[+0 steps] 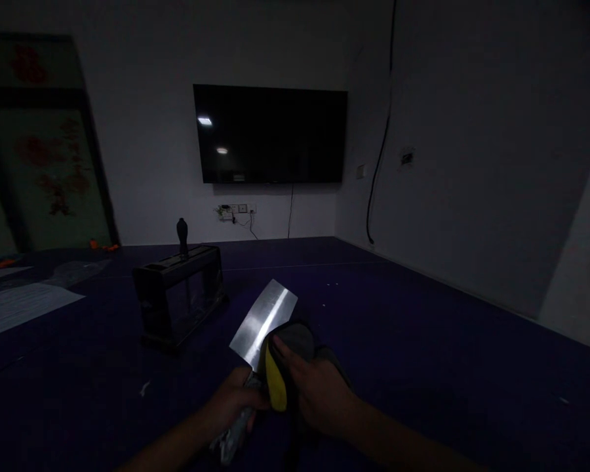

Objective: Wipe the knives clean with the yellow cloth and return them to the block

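Observation:
A cleaver (263,324) with a broad, shiny blade points up and away in front of me. My left hand (233,400) is closed round its handle, whose lower end sticks out below the fist. My right hand (324,393) grips a folded grey and yellow cloth (295,341) with a dark hem. The cloth lies against the lower right side of the blade and hides part of it. To the left stands a black knife block (152,308) with see-through sides. One black-handled knife (182,235) sticks up from its top.
The purple table surface (383,314) carries a few small white scraps. Papers (24,305) and clear plastic (76,272) lie at the left, with orange items (103,246) farther back. A television (275,134) hangs on the far wall. The room is dim.

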`<state>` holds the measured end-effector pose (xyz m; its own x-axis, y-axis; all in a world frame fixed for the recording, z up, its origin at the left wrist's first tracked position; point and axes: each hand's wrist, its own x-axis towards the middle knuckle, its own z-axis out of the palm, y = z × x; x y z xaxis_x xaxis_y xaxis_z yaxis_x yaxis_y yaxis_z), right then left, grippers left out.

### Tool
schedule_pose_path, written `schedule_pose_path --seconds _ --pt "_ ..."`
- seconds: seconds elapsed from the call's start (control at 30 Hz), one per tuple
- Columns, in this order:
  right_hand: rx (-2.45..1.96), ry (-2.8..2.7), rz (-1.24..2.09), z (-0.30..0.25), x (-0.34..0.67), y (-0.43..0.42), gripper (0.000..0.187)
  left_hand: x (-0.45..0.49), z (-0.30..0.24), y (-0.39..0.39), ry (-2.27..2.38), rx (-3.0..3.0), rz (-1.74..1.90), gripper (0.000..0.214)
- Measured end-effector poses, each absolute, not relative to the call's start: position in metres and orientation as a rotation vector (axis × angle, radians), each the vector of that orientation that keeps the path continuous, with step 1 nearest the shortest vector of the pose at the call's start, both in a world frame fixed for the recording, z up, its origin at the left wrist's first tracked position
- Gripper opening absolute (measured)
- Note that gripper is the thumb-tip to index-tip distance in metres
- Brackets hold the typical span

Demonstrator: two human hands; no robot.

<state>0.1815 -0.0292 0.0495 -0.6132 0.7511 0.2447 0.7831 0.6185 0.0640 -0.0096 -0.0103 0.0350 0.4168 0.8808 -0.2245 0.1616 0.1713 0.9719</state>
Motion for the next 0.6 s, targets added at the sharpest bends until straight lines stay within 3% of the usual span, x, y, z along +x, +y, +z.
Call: schedule_pose_path --seconds 0.23,0.43,0.6 --pt "-1.204 -2.666 -0.265 0.051 0.182 -0.031 0.090 -0.007 0.038 -0.019 1.028 1.378 0.645 0.020" --pt "-1.162 -2.696 -0.452 0.055 0.177 -0.034 0.085 0.001 0.046 -0.026 0.972 1.465 0.506 0.043" --pt "-1.142 -2.671 -0.537 0.053 0.174 -0.036 0.081 0.008 0.052 -0.034 0.997 1.556 0.550 0.043"
